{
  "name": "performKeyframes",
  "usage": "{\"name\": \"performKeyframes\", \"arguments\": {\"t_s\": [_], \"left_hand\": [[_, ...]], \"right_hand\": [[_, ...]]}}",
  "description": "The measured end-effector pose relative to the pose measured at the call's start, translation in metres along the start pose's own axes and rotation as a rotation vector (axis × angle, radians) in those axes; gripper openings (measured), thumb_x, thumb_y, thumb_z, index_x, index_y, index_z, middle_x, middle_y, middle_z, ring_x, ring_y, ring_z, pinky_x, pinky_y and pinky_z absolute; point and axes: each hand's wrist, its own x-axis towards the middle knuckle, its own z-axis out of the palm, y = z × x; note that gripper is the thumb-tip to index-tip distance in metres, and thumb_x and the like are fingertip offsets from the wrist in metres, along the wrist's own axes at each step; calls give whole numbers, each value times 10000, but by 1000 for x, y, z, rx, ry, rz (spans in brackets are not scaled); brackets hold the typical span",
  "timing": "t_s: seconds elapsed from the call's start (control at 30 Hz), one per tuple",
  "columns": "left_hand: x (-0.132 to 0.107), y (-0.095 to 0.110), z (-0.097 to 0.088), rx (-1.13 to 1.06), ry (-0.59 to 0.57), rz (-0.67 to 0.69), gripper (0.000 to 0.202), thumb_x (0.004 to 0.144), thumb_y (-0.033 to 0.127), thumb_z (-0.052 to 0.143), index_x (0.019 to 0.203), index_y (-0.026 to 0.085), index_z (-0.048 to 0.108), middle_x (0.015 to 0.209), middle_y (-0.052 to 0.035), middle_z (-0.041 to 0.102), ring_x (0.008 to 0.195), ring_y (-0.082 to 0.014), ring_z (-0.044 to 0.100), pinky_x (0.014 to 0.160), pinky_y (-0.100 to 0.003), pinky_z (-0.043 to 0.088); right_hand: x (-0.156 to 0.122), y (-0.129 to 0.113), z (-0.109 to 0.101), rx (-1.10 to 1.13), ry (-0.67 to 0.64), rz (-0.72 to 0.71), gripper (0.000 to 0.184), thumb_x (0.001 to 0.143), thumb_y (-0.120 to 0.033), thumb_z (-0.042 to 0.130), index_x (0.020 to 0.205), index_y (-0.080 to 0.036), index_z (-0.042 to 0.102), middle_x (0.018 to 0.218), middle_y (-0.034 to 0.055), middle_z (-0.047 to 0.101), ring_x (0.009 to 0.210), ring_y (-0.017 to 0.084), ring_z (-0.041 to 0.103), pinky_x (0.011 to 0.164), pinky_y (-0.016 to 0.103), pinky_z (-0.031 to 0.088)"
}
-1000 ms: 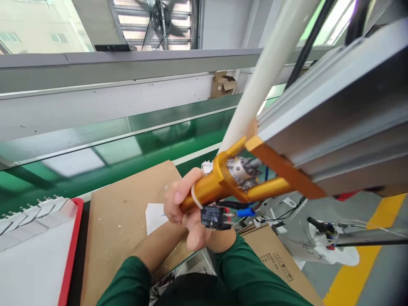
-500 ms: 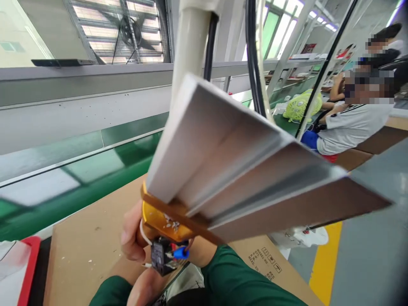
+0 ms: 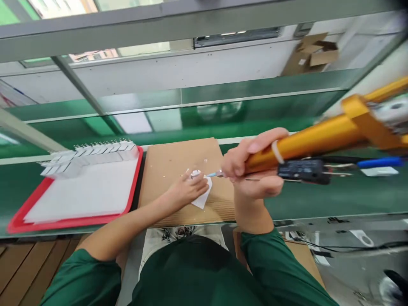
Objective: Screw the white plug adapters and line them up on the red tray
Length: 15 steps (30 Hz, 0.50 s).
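My right hand [image 3: 251, 163] is wrapped around a gold tubular hand tool [image 3: 318, 142]. A white tie circles its barrel, and a black switch [image 3: 304, 171] with blue-sleeved terminals runs along its side. From the tool's lower end, a silver and pale blue tip [image 3: 214, 174] points left toward my left hand [image 3: 188, 189]. The fingers of that hand are closed on a small white part [image 3: 195, 174], close to the tip; whether they touch I cannot tell. Beneath it lies a white piece [image 3: 203, 199] on a cardboard sheet [image 3: 178, 159].
To the left, a red tray [image 3: 138, 170] lined in white holds several small white blocks [image 3: 105, 151] with metal pins. The green bench [image 3: 302, 199] extends to the right. Behind stands an open cardboard box [image 3: 310, 55]. Cables [image 3: 357, 246] hang below the bench at right.
The view has swung left and down. The gold tool, earlier close up with a wide metal piece on it, now reaches off to the right, its tip beside my left hand.
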Motion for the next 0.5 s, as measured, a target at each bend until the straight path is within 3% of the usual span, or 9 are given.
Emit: {"name": "performKeyframes", "arguments": {"t_s": [0.1,0.2,0.33,0.4,0.5], "left_hand": [[-17,-38,-25,-31,-88,87,419,920,8,535,1163,330,647,1270,17,694,1382,-186,528,1274,-497,253],[-28,-67,-33,-15,-133,67,429,924,2,521,1160,335,652,1318,12,679,1433,-193,479,1277,-509,232],[-50,-69,-21,102,-177,55,633,873,-50,491,1339,369,582,1568,-15,485,1531,-243,323,1275,-562,184],[-63,-60,-11,140,-82,-13,767,823,-58,535,1441,395,500,1631,-38,387,1551,-291,269,1267,-615,139],[-76,-45,7,86,227,-303,846,808,97,685,1558,291,345,1652,-154,310,1553,-382,223,1248,-660,145]], "right_hand": [[9,-3,2,20,24,-1,300,821,-548,673,948,-293,578,530,-110,430,297,69,322,258,191,321],[13,-3,4,9,37,-38,335,818,-565,694,890,-267,560,513,-115,412,279,52,283,242,177,293],[12,-3,3,-20,47,-50,336,827,-543,699,895,-242,566,527,-109,421,283,50,286,240,181,307],[11,-3,1,-53,74,-40,358,823,-572,688,891,-243,565,524,-107,421,284,49,283,235,179,304],[11,-2,-1,-73,69,-49,389,810,-594,689,892,-235,562,518,-104,436,272,42,285,239,168,319]]}}
